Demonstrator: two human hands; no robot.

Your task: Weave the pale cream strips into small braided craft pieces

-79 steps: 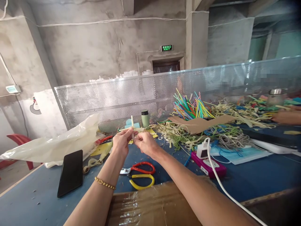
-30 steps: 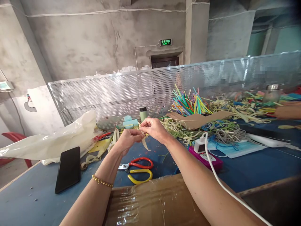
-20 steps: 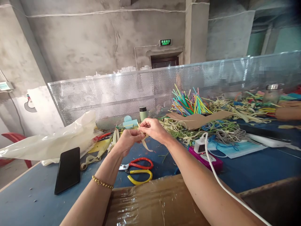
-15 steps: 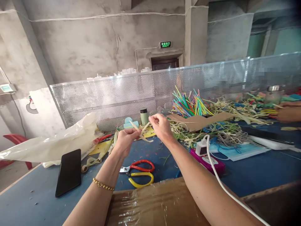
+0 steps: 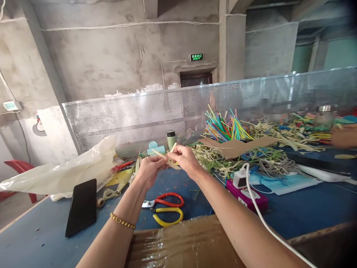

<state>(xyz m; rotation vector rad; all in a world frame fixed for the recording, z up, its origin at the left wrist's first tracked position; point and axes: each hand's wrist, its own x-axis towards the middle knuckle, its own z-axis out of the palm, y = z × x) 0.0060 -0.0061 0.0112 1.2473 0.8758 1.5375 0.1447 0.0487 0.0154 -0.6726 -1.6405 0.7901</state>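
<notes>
My left hand [image 5: 150, 169] pinches pale, flat straw-like strips [image 5: 158, 152] that cross between the two hands above the table. Right beside it, the fingertips of my right hand [image 5: 184, 159] close on the same strips. One end sticks up left of the fingers and another pokes out above the right thumb; the crossing itself is partly covered by my fingers. Below the hands lie scissors [image 5: 148, 204] with one red and one yellow handle. A green bottle with a black lid [image 5: 171, 140] stands just behind my hands.
A black phone [image 5: 81, 206] and a plastic bag [image 5: 83, 167] lie left. To the right are a purple power block [image 5: 258, 199] with a white cable, coloured pipe-like stems [image 5: 225, 126] and heaped strips [image 5: 212, 160]. Cardboard [image 5: 184, 245] is in front. Another person's hand [image 5: 344, 137] shows far right.
My right hand has moved left and slightly down, so its fingertips now meet my left hand at the strips. The strips are drawn closer together. The view has tilted up slightly.
</notes>
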